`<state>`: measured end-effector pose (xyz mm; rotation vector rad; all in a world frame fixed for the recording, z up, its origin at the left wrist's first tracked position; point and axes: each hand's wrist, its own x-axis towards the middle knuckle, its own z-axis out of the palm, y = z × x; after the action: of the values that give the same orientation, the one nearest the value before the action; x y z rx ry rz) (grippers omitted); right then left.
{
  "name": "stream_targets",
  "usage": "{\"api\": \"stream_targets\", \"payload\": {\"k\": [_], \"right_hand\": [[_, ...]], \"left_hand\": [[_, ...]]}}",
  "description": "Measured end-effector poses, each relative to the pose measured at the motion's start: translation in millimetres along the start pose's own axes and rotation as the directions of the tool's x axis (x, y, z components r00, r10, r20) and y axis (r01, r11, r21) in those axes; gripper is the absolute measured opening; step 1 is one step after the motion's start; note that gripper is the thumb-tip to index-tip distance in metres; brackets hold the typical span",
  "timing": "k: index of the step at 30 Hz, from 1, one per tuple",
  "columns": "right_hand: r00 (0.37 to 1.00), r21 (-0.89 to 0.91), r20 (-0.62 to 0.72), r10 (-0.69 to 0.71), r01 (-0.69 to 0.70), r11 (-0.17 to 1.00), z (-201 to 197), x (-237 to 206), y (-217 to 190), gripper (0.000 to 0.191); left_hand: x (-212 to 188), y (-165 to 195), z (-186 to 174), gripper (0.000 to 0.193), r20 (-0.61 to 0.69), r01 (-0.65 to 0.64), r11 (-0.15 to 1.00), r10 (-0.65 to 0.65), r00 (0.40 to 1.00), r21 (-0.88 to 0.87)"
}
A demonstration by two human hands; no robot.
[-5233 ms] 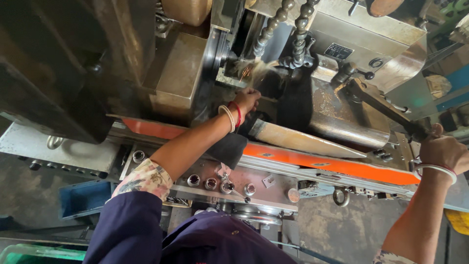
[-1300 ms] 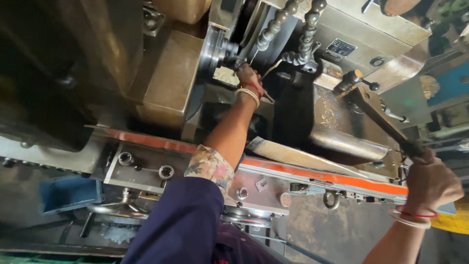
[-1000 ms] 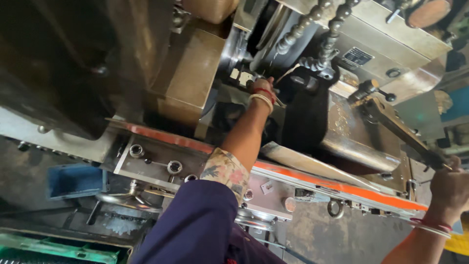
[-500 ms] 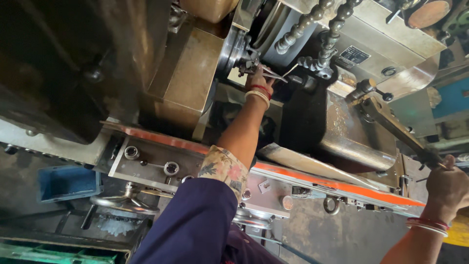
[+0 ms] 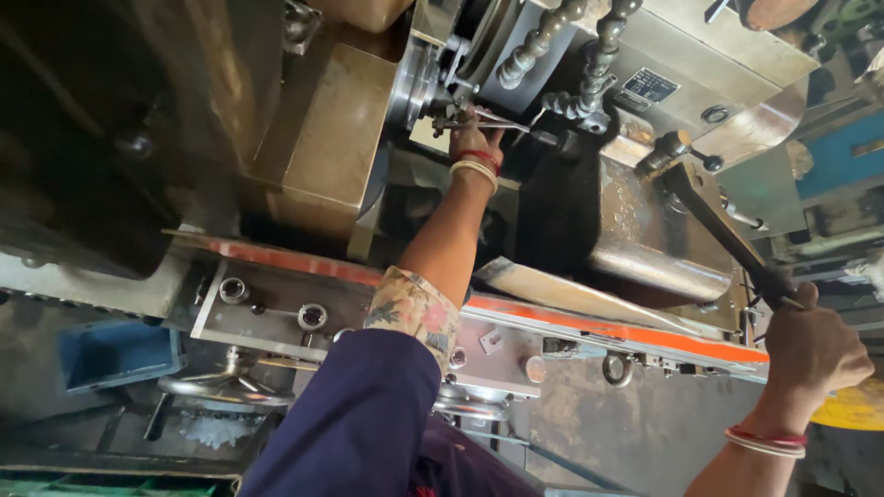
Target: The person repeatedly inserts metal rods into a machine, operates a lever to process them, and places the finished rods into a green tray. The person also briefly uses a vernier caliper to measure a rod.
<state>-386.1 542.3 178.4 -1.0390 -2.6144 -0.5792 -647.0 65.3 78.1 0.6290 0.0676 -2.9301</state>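
While right hand (image 5: 815, 345) grips long lever (image 5: 714, 225) slanting up-left, left hand (image 5: 474, 138) pinches thin rod (image 5: 479, 120), lying roughly horizontal.

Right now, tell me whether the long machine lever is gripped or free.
Gripped. The right hand is closed around the end of the long lever, fingers wrapped over its handle. The left hand reaches to the chuck area instead.

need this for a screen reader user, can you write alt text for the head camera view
Seen from above, a person's left hand reaches into a large metal lathe, fingers at a thin metal rod by the chuck, while the right hand grips a long dark lever. An orange strip runs along the machine's front, with a handwheel below.
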Motion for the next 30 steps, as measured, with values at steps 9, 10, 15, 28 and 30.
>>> {"api": "stream_targets", "payload": {"k": [9,10,15,28,30], "right_hand": [[0.817,0.12,-0.529,-0.229,0.339,0.933,-15.3,-38.3,-5.1,0.037],[0.776,0.182,-0.604,-0.185,0.359,0.915,-22.6,-56.4,-12.4,0.033],[0.426,0.379,-0.903,-0.057,0.853,0.359,-67.6,-191.1,-88.4,0.013],[-0.049,0.882,-0.345,-0.937,0.323,-0.342,-81.4,-527.0,-470.9,0.06],[0.002,0.975,-0.075,-0.997,0.212,-0.073,-90.7,-551.8,-484.4,0.071]], "left_hand": [[7.0,0.1,-15.9,0.026,-0.088,0.068,0.988,-0.056,0.995,0.138],[6.0,-2.2,-19.8,0.027,-0.08,0.067,0.981,-0.053,0.995,0.181],[-24.1,-3.8,-17.5,0.029,0.543,-0.175,0.92,-0.048,0.838,0.351],[-308.7,331.9,-56.6,0.048,0.666,-0.604,-0.313,0.148,0.732,0.733],[-334.4,386.7,-95.4,0.05,0.519,-0.43,-0.314,0.307,0.798,0.847]]}}
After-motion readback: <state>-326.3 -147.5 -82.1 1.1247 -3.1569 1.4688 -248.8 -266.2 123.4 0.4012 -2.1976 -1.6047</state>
